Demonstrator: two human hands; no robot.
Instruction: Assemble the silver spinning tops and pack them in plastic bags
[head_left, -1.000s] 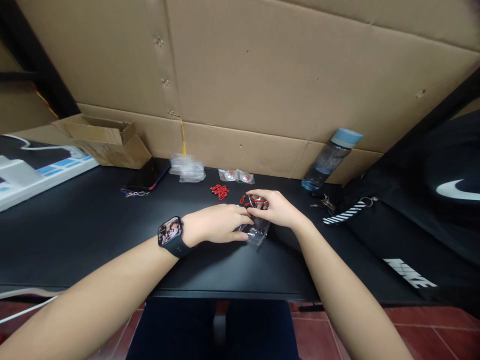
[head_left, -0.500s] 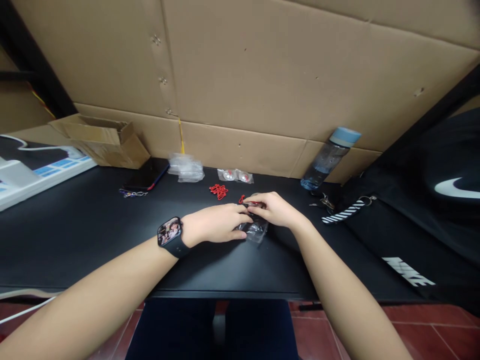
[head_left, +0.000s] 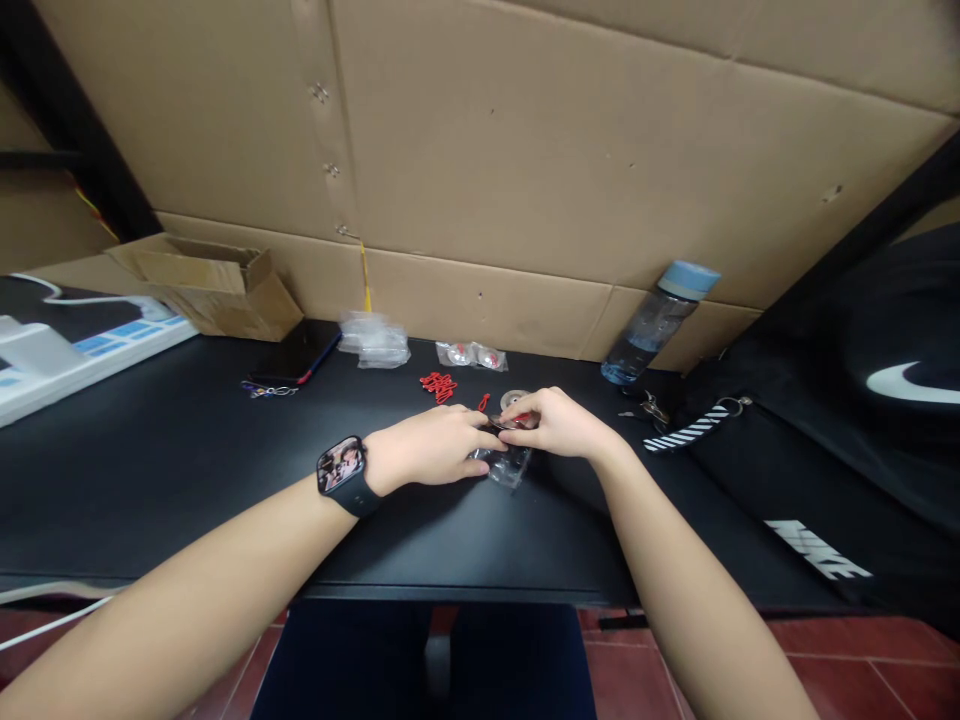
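My left hand (head_left: 431, 448), with a smartwatch (head_left: 341, 472) on its wrist, rests on the black desk (head_left: 187, 450) and pinches a small clear plastic bag (head_left: 508, 466). My right hand (head_left: 559, 423) meets it from the right, fingers closed on a small round piece with red on it (head_left: 516, 403) at the bag's mouth. A heap of small red clips (head_left: 439, 384) lies just beyond the hands, and one loose red clip (head_left: 484, 402) lies beside the right fingers.
Along the cardboard back wall lie clear packets (head_left: 373, 340), two small round bagged parts (head_left: 472, 354), a dark phone (head_left: 296, 353), an open cardboard box (head_left: 206, 283) and a blue-capped water bottle (head_left: 652, 322). Keys on a striped strap (head_left: 686, 428) and a black bag (head_left: 862, 430) lie at right.
Both hands stayed together over the clear bag. The right hand's fingers shifted slightly, and the bag drew in a little under the hands.
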